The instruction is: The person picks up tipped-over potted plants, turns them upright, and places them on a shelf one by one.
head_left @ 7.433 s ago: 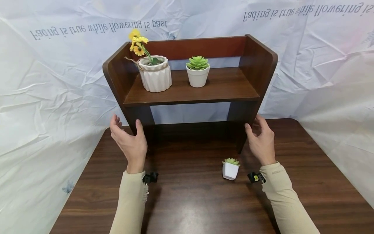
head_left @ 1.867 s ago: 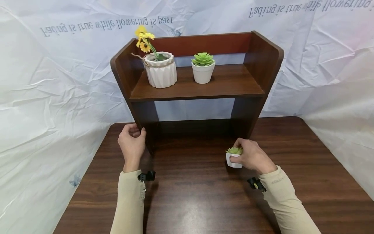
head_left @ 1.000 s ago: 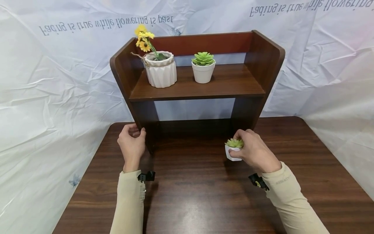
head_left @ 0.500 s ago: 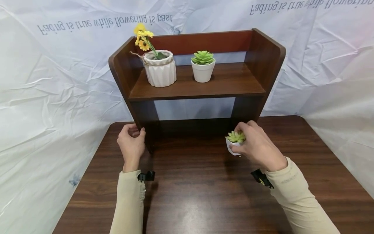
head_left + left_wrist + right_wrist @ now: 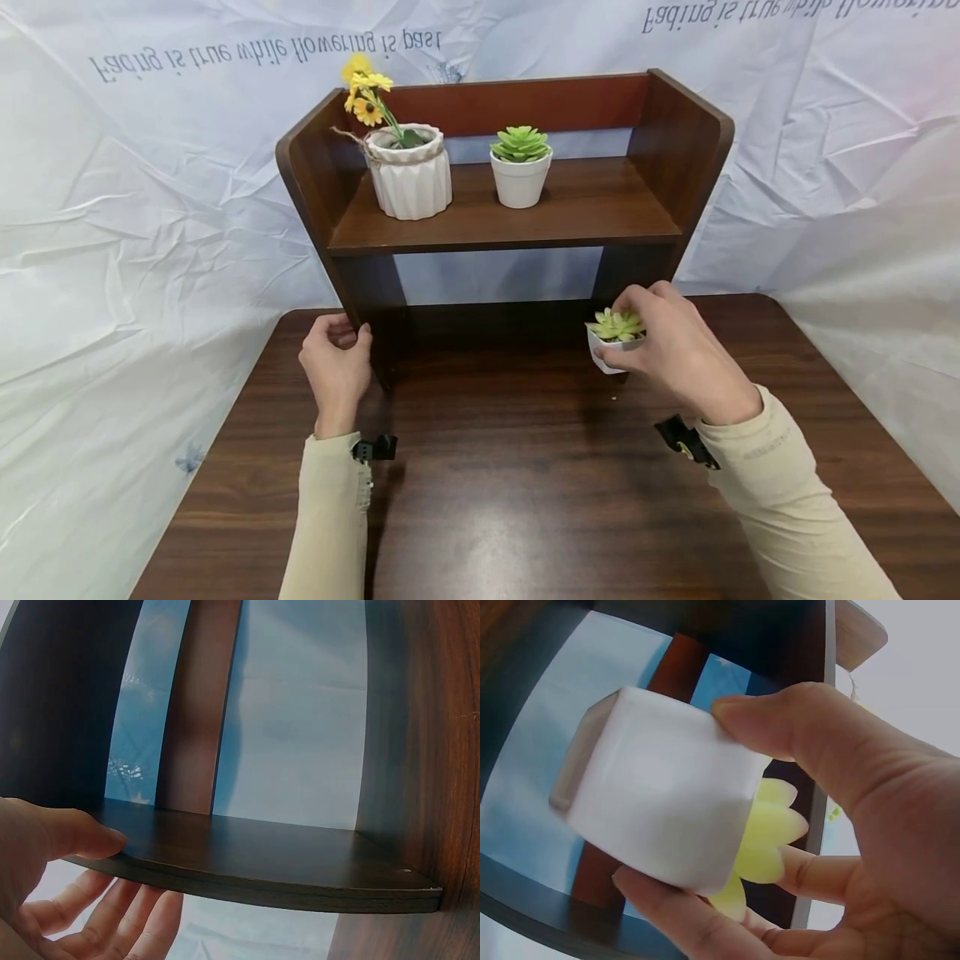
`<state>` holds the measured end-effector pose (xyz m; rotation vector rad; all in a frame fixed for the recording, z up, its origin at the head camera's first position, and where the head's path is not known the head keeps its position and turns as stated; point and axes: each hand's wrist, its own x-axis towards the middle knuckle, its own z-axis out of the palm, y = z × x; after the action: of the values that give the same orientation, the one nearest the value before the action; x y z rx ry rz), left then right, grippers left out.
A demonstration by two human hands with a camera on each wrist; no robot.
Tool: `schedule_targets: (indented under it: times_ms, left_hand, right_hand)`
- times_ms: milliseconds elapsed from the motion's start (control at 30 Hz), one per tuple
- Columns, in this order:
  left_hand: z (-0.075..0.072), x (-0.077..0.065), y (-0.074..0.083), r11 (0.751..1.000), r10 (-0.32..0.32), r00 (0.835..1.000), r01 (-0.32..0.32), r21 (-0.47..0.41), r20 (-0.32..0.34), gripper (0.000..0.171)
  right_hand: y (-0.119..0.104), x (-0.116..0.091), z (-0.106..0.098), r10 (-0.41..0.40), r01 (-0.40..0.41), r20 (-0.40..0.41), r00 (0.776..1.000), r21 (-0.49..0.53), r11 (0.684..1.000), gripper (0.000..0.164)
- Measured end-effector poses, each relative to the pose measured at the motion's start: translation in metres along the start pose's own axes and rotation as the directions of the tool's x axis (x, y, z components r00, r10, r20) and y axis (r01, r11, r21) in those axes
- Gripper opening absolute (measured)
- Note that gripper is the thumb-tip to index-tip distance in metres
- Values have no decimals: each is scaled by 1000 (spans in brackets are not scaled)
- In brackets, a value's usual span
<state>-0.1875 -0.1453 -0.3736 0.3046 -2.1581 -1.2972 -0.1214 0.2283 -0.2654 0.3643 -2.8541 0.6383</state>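
My right hand (image 5: pixel 678 354) pinches a small potted succulent (image 5: pixel 615 326) by its white angular pot. In the head view the plant is held up off the tabletop, near the lower front edge of the bookshelf's right side. The right wrist view shows the pot (image 5: pixel 660 787) between thumb and fingers, with pale green leaves (image 5: pixel 769 829) toward the palm. My left hand (image 5: pixel 335 362) grips the left side panel of the brown bookshelf (image 5: pixel 502 242). In the left wrist view the thumb (image 5: pixel 82 836) lies on the panel's inner face and the fingers reach round its outer side.
On the upper shelf stand a white ribbed pot with yellow flowers (image 5: pixel 410 179) and a round white pot with a green succulent (image 5: pixel 521 179). The bookshelf stands on a dark wooden table (image 5: pixel 480 467). White printed cloth (image 5: pixel 150 183) hangs behind.
The succulent, first standing on the table, has been taken by my right hand, lifted and moved toward the bookshelf's right side. My left hand has taken hold of the left panel and stays there.
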Motion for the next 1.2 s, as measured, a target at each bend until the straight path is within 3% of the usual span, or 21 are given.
schedule_targets:
  times_ms: [367, 1200]
  left_hand:
    - [-1, -1, 0, 1000, -7, 1000, 7, -5, 0, 22]
    - [1, -1, 1, 1000, -3, 1000, 3, 4, 2, 23]
  right_hand:
    - [-9, 1, -15, -47, 46, -82, 996, -17, 999, 37]
    - [-28, 13, -65, 1, -9, -185, 983, -44, 999, 49]
